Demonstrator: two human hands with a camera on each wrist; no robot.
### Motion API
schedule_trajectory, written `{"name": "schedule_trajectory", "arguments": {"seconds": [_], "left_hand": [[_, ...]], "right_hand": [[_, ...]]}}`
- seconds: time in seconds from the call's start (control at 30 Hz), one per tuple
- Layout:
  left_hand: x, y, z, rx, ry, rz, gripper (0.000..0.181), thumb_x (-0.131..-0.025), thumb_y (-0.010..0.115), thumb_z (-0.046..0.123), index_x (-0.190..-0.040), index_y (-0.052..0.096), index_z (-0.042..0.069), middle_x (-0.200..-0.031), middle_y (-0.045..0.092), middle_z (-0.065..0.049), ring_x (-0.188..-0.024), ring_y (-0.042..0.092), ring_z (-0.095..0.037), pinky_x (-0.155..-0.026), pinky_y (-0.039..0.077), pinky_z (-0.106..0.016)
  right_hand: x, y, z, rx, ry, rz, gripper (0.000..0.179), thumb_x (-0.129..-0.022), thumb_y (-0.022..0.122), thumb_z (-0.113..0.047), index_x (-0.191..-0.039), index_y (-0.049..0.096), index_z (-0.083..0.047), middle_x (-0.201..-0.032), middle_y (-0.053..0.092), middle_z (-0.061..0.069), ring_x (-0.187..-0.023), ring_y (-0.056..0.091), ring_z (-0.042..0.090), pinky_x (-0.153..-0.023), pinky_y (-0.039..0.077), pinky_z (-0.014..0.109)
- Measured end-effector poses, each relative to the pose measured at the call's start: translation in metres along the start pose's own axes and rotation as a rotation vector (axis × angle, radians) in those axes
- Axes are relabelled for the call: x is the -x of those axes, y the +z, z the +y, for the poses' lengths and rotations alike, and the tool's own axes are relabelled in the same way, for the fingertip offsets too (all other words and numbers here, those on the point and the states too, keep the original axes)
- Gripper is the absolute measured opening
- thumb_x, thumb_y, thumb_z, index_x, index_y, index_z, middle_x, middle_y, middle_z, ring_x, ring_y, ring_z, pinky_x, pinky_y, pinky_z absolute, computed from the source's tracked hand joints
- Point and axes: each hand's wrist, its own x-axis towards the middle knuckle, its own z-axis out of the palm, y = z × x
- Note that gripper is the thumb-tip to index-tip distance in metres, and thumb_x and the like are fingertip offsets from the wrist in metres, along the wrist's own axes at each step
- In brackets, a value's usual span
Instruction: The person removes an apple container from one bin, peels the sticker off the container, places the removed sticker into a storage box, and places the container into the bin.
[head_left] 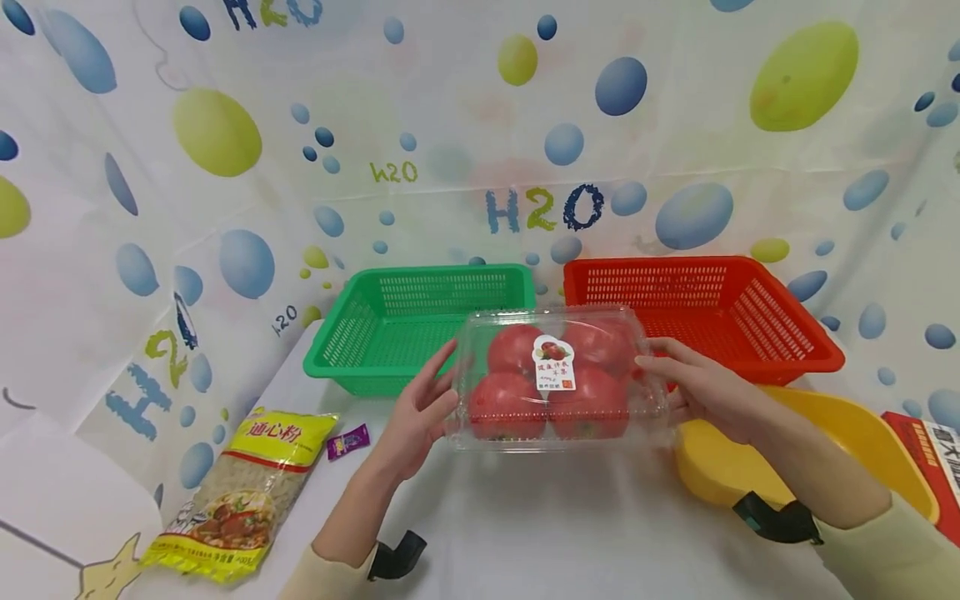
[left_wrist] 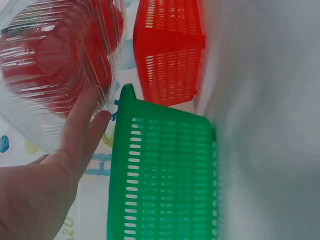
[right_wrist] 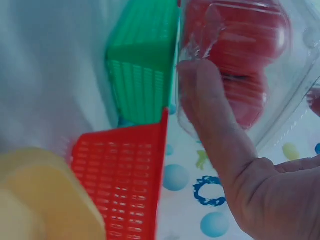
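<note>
A clear plastic box of red apples [head_left: 517, 408], with a white label on its lid, is held up above the table, tilted toward the head camera. My left hand [head_left: 417, 417] grips its left end, and my right hand [head_left: 708, 387] grips the right end with the thumb at the front edge. In the left wrist view, fingers [left_wrist: 80, 120] lie along the ribbed side of the box. The right wrist view has fingers [right_wrist: 215, 100] against the opposite end. Several apples show through the plastic.
Behind the box stand a green basket [head_left: 330, 358] and a red basket [head_left: 795, 354]. A yellow container [head_left: 862, 433] sits at right, beside a red printed packet [head_left: 930, 467]. A pasta bag [head_left: 247, 492] and a small purple packet [head_left: 348, 442] lie at left. A patterned sheet hangs behind.
</note>
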Motion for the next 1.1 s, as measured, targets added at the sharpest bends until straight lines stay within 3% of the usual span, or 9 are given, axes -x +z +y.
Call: {"name": "schedule_trajectory", "arguments": {"seconds": [0.17,0.5,0.9,1.1], "left_hand": [[0.019,-0.005,-0.003,-0.047,-0.031,-0.035,0.080,-0.099,0.065,0.029,-0.163,0.019,0.014,-0.160,0.030,-0.023,-0.136,0.047,-0.035,-0.091,0.056,-0.043],[0.040,-0.013,-0.008,-0.085,-0.084,-0.120,0.082,-0.100,0.063,0.025,-0.163,0.012,0.014,-0.162,0.024,-0.024,-0.137,0.043,-0.045,-0.096,0.052,-0.050],[0.041,-0.018,-0.029,-0.107,-0.168,-0.178,0.086,-0.100,0.065,0.028,-0.164,0.009,0.015,-0.162,0.021,-0.026,-0.140,0.039,-0.044,-0.101,0.049,-0.046],[0.037,-0.022,-0.035,-0.121,-0.220,-0.182,0.091,-0.098,0.068,0.031,-0.164,0.007,0.013,-0.161,0.022,-0.027,-0.141,0.036,-0.045,-0.104,0.047,-0.046]], "right_hand": [[0.008,0.003,0.012,-0.025,-0.031,-0.062,0.047,-0.105,0.052,-0.029,-0.142,0.036,-0.006,-0.121,0.059,0.009,-0.094,0.069,0.028,-0.081,0.059,0.037],[0.013,0.017,0.035,-0.059,0.026,-0.079,0.062,-0.104,0.053,-0.031,-0.151,0.026,0.000,-0.123,0.060,0.013,-0.094,0.070,0.030,-0.084,0.058,0.037],[0.012,0.024,0.060,-0.088,0.078,-0.053,0.060,-0.105,0.052,-0.033,-0.147,0.030,0.004,-0.119,0.062,0.015,-0.091,0.067,0.029,-0.080,0.058,0.035],[0.010,0.037,0.063,-0.034,0.129,0.038,0.072,-0.105,0.052,-0.036,-0.154,0.023,0.008,-0.115,0.067,0.018,-0.088,0.069,0.029,-0.076,0.059,0.035]]}}
